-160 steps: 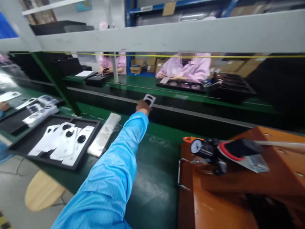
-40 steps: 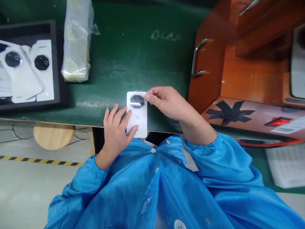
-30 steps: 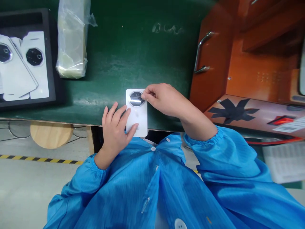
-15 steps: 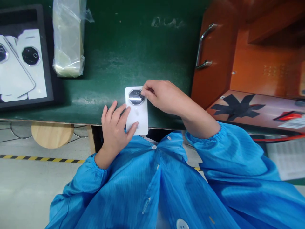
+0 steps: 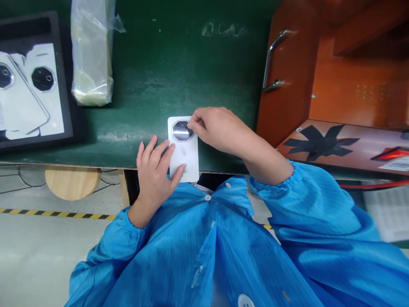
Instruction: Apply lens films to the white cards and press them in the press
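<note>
A white phone back cover (image 5: 185,155) with an octagonal camera ring lies at the near edge of the green bench (image 5: 179,72), its lower end hanging past the edge. My left hand (image 5: 155,172) grips its lower left side, thumb under the bottom and fingers laid on top. My right hand (image 5: 214,128) is curled, its fingertips pinched together at the right rim of the camera ring (image 5: 182,130). What the pinch holds is too small to see.
A black tray (image 5: 65,115) at the left holds several white back covers (image 5: 38,98). A clear plastic bag of flat pieces (image 5: 91,55) lies beside it. An orange machine cabinet (image 5: 319,76) with a metal handle (image 5: 271,59) fills the right. A wooden stool (image 5: 72,182) stands below the bench.
Five seconds ago my left arm reached out to the conveyor with a cover. Over the last second my right fingertips shifted slightly left onto the camera ring; my left hand stayed put.
</note>
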Action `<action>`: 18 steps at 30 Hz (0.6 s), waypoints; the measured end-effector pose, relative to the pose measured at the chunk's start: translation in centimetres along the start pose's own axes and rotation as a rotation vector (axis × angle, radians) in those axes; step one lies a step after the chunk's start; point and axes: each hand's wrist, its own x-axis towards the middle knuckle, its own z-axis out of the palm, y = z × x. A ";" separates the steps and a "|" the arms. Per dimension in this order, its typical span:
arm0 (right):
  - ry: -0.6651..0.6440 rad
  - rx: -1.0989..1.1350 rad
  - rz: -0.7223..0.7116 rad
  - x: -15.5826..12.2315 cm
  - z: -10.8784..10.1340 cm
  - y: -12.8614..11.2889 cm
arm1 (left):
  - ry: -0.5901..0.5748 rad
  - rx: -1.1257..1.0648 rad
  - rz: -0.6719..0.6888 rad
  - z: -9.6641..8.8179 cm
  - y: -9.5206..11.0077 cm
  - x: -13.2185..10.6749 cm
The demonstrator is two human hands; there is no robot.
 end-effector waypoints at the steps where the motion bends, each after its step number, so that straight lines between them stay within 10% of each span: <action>1: -0.004 -0.033 0.006 0.0 0.0 -0.2 | 0.011 0.001 0.006 0.1 0.0 0.0; 18: 0.124 -0.235 0.029 -0.4 0.4 -0.6 | 0.044 0.008 0.052 0.1 -0.5 0.0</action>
